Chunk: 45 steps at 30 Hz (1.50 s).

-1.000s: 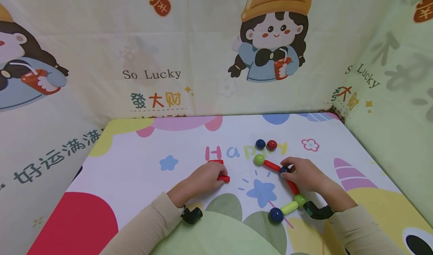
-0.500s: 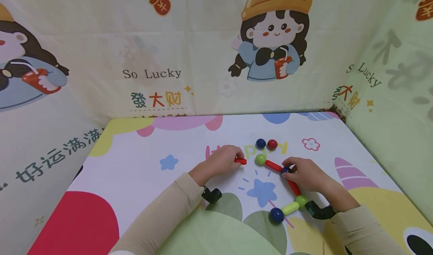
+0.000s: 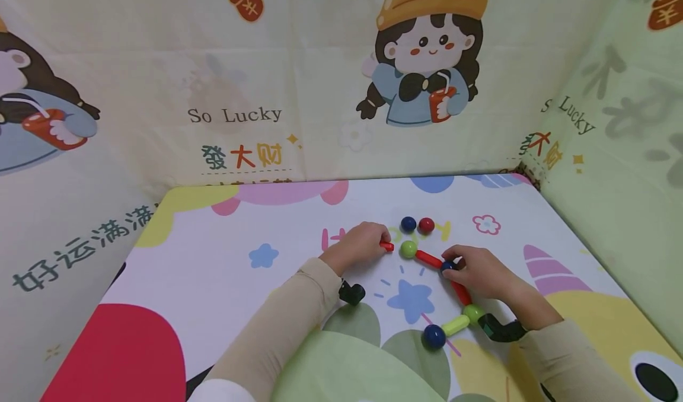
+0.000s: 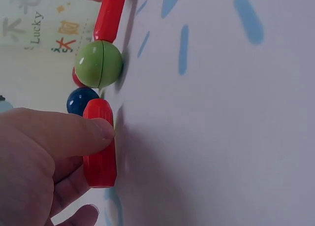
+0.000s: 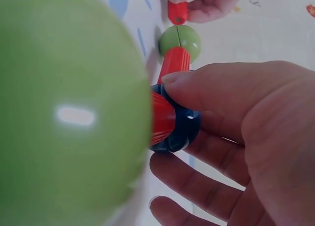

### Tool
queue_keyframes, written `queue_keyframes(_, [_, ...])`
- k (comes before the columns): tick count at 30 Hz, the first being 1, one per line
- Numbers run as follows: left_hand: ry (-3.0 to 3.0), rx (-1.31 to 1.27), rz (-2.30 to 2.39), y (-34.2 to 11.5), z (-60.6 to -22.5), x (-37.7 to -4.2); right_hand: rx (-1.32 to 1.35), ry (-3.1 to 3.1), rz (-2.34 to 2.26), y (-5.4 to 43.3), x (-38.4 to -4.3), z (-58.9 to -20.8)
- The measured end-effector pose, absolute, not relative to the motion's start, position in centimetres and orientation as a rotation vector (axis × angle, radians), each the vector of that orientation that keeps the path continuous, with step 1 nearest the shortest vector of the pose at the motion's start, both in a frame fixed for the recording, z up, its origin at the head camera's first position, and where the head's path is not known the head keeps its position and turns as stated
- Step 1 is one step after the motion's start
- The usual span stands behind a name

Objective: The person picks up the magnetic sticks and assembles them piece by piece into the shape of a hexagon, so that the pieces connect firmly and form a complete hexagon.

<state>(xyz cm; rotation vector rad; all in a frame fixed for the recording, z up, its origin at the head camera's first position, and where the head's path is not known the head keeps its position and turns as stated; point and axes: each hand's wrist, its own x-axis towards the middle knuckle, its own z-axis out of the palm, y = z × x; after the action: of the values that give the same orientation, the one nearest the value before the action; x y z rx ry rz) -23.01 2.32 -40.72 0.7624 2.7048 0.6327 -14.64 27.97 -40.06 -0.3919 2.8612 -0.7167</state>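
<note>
Change over the last second: left hand (image 3: pixel 365 242) shifted right and away from the wearer, bringing its red rod (image 4: pixel 100 167) up just left of the far green ball (image 3: pixel 408 249). Rod is pinched, thumb on its side, one end facing the ball. Head view shows a small gap, so not joined yet.

Right hand (image 3: pixel 477 271) hasn't moved: thumb and fingers grip the middle blue ball (image 5: pixel 188 130), one link to the right of the far green ball, via the joined red rod (image 3: pixel 428 259). From there the chain runs toward the wearer: lower red rod (image 3: pixel 460 293), near green ball (image 3: pixel 472 314), yellow-green rod (image 3: pixel 456 325), end blue ball (image 3: pixel 434 337).

Loose blue ball (image 3: pixel 408 224) and red ball (image 3: pixel 426 225) sit just beyond the far green ball, unmoved on the table (image 3: pixel 299 224).

My read: chain is being braced so the rod can extend it at the far green ball. Rod angle looks about right; contact still needed.
</note>
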Motion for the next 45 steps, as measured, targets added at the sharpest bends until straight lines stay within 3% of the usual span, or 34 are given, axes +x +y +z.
queue_keyframes(45, [2.650,0.726,0.691,3.8,-41.9,-22.5,-0.435,2.913,-0.693,28.1,-14.2,-40.7])
